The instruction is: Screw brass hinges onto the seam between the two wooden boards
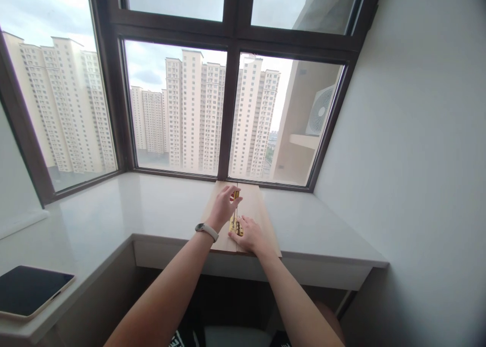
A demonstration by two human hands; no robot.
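My left hand (227, 204), with a watch on its wrist, is closed around the yellow-and-black handle of a screwdriver (237, 194). Its thin shaft points down toward a small yellow holder with dark pieces in it (238, 228); whether the tip touches is too small to tell. Thumb and fingers of my right hand (249, 234) grip this holder from the right and cover part of it. Beneath both hands lies a pale wooden board (261, 220) with a dark seam down its middle.
The board rests on a white window ledge (167, 205), reaching from the window frame to the front edge. A tablet (32, 288) lies on the ledge at lower left. Dark-framed windows stand behind, and a white wall (413, 134) bounds the right side.
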